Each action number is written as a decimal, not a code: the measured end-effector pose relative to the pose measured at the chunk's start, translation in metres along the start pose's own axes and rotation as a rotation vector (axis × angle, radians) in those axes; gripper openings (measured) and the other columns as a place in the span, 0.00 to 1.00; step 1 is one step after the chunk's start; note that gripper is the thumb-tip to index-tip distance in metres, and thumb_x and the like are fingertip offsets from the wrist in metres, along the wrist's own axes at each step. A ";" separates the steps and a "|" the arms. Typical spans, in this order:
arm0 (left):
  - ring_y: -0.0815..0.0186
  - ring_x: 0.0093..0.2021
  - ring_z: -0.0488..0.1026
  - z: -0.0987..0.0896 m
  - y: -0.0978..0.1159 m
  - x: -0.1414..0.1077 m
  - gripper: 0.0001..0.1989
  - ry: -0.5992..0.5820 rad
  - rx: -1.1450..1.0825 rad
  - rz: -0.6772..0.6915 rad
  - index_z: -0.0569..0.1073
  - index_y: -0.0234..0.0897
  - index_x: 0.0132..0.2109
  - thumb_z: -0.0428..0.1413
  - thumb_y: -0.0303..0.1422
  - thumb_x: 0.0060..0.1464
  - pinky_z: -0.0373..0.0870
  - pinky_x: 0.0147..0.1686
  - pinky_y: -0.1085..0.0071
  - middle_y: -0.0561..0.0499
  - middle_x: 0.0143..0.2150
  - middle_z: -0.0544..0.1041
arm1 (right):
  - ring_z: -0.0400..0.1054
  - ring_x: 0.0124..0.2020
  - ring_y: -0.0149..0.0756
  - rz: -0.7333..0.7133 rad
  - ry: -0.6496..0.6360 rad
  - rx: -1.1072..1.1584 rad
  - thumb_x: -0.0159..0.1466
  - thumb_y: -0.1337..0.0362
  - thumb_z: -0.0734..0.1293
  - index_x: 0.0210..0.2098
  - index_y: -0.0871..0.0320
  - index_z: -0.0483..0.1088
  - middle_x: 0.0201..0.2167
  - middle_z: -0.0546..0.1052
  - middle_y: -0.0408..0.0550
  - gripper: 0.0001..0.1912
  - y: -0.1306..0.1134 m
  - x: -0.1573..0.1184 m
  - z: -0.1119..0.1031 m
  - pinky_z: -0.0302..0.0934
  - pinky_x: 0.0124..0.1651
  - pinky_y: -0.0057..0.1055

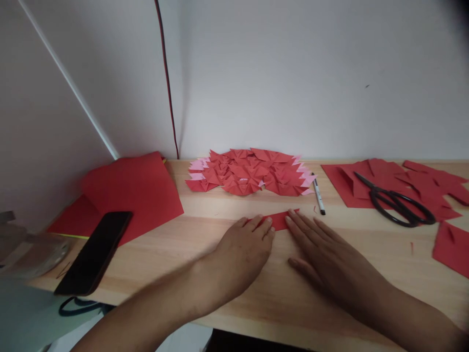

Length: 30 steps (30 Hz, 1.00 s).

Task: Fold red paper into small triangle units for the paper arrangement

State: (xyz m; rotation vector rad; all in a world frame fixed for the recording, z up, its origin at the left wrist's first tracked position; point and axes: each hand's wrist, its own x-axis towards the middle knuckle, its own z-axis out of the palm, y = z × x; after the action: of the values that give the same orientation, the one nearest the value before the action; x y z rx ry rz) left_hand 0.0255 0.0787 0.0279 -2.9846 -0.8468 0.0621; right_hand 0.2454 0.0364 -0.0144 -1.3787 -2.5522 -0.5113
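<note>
A small folded piece of red paper [279,221] lies flat on the wooden tabletop in front of me. My left hand [247,252] rests on its left part, palm down, fingertips on the paper. Across from it, my right hand [320,244] lies flat with straight fingers, the fingertips touching the paper's right end and the thumb apart on the wood. Both hands cover parts of the paper. Just beyond them sits a pile of folded red and pink paper pieces [252,173].
A marker [318,194] lies right of the pile. Black-handled scissors [397,203] rest on red paper scraps [377,171] at the right, near another red piece [454,247]. To the left, a black phone [95,252] overlaps large red sheets [128,195]. A wall [293,78] stands behind.
</note>
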 end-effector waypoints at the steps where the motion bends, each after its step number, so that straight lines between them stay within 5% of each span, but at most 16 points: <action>1: 0.56 0.61 0.62 -0.001 -0.001 0.000 0.20 0.003 -0.015 0.005 0.65 0.27 0.58 0.44 0.25 0.59 0.62 0.57 0.61 0.41 0.62 0.65 | 0.61 0.60 0.50 0.003 0.001 -0.011 0.67 0.52 0.54 0.60 0.73 0.59 0.59 0.65 0.68 0.32 0.002 -0.001 -0.001 0.60 0.57 0.48; 6: 0.57 0.58 0.66 -0.002 -0.005 0.002 0.17 0.045 -0.071 0.011 0.68 0.29 0.54 0.46 0.26 0.59 0.65 0.54 0.62 0.41 0.58 0.70 | 0.61 0.59 0.53 0.012 -0.013 -0.043 0.68 0.52 0.51 0.56 0.73 0.65 0.58 0.67 0.67 0.31 0.003 0.007 -0.008 0.58 0.59 0.52; 15: 0.57 0.58 0.64 0.006 -0.006 0.001 0.18 0.084 -0.083 0.016 0.67 0.27 0.55 0.46 0.25 0.58 0.63 0.54 0.61 0.40 0.57 0.70 | 0.58 0.62 0.46 -0.014 -0.071 0.055 0.68 0.52 0.53 0.61 0.72 0.58 0.63 0.60 0.62 0.32 -0.010 0.020 0.000 0.60 0.59 0.45; 19: 0.60 0.51 0.68 0.000 -0.009 0.004 0.10 0.096 -0.163 0.033 0.71 0.32 0.44 0.46 0.24 0.58 0.64 0.50 0.64 0.43 0.48 0.74 | 0.59 0.61 0.46 0.038 -0.074 0.097 0.68 0.52 0.53 0.61 0.70 0.58 0.62 0.62 0.61 0.31 0.004 0.011 0.001 0.58 0.60 0.46; 25: 0.60 0.42 0.66 0.001 -0.014 0.014 0.07 0.243 -0.292 -0.260 0.68 0.34 0.39 0.53 0.35 0.58 0.65 0.41 0.64 0.46 0.39 0.72 | 0.68 0.51 0.47 0.146 -0.058 0.260 0.67 0.58 0.56 0.50 0.60 0.68 0.51 0.73 0.57 0.18 0.022 0.022 -0.010 0.62 0.51 0.47; 30: 0.59 0.41 0.63 0.012 -0.017 0.019 0.15 0.267 -0.358 -0.319 0.68 0.35 0.36 0.59 0.43 0.52 0.64 0.40 0.64 0.48 0.38 0.70 | 0.68 0.39 0.44 0.213 -0.179 0.383 0.64 0.60 0.61 0.39 0.56 0.69 0.38 0.74 0.52 0.09 0.026 0.037 -0.011 0.62 0.42 0.43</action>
State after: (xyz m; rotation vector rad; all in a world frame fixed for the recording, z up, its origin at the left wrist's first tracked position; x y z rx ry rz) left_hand 0.0320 0.1035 0.0165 -3.0110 -1.4066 -0.5377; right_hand 0.2466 0.0738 0.0133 -1.5756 -2.4196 0.1378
